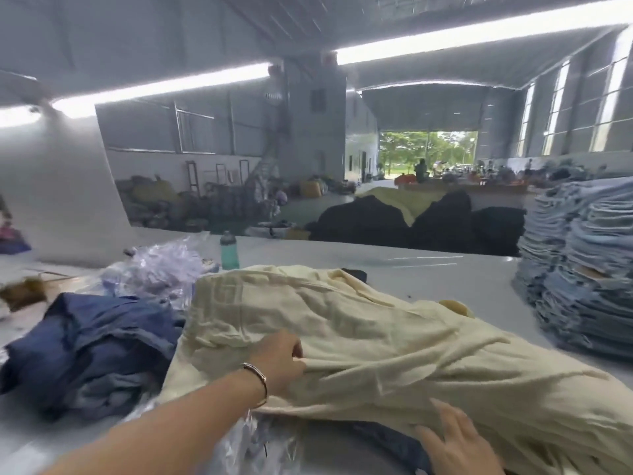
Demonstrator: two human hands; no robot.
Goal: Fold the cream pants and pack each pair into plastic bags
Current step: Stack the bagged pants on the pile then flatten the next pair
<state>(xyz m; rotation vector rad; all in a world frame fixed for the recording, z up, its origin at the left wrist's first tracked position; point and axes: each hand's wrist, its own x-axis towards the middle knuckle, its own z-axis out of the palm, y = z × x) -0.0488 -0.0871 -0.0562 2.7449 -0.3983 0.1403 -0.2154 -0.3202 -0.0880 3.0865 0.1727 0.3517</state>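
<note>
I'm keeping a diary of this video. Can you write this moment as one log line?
step: folding | left hand: grips cream pants | right hand: flat on pants' near edge | bagged: not yet | nearby: plastic bags

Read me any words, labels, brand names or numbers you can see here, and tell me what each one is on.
No text can be read anywhere.
Teal bottle: any label is too blurred to read.
Cream pants: no tag or print shows.
Stack of folded jeans: no readable labels.
Crumpled plastic bags: no print shows.
</note>
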